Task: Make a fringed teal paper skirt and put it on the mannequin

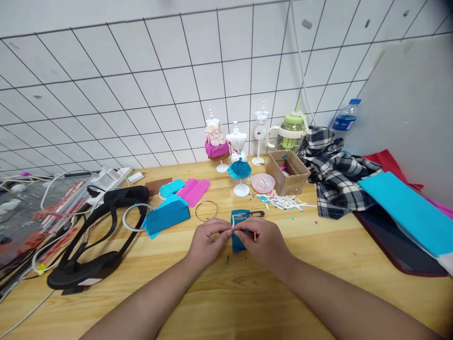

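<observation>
Simply a thin white strip (pixel 232 221).

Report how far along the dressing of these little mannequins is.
The left mannequin looks dressed, in a peach top and magenta skirt. The front mannequin seems partly done: teal skirt, mostly white torso. The left hand and right hand pinch a thin white strip. Apparently left: the back-right mannequin, which has no skirt.

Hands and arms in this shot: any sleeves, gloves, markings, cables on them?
Left hand and right hand: ungloved, no watch or bracelet, no cables or clear markings. Both arms slim, bare up to the frame edge, no sleeves in view. Rings: none seen, but some fingers are hidden.
</observation>
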### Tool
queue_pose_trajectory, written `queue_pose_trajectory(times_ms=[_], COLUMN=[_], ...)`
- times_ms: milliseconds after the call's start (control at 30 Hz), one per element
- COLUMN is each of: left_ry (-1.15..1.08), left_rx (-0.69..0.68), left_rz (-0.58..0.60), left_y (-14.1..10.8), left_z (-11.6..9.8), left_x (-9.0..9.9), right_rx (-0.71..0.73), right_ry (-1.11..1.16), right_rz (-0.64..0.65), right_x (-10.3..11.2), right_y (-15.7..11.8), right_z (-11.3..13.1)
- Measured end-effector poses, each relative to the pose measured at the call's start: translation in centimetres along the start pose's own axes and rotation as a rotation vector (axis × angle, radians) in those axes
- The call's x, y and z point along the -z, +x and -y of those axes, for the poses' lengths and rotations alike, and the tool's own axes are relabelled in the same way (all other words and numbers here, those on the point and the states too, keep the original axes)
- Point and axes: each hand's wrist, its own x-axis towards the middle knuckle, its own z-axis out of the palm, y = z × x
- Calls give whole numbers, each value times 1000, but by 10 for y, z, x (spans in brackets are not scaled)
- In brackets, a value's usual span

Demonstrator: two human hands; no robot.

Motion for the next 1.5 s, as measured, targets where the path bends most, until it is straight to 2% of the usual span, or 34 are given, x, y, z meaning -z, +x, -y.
queue_pose_trajectory(times_ms=[200, 433, 633, 967, 1133, 1300, 1400, 1500], left_ry=[57, -45, -50, 130, 45, -116, -124, -123], left_rx=[71, 180, 215, 196, 191, 96, 132, 151], left_rz=[-53, -3, 24, -16, 2, 120, 129, 114], left_y=[1, 3, 1, -4, -4, -2, -1, -1], left_z=[-3, -5, -4, -10, -9, -7, -7, -8], left_x=[0, -2, -4, -9, -8, -1, -1, -3], right_rx=[201, 250, 209, 156, 13, -76, -100, -210], right_ry=[-176, -305, -335, -338, -164, -48, -6, 104], right_rz=[33, 37, 3, 20, 19, 36, 71, 55], right_x=[1, 0, 1, -2, -2, 3, 4, 4], right_y=[-6, -7, -4, -4, 1, 5, 5, 8], right_z=[-1, 0, -4, -5, -4, -3, -2, -7])
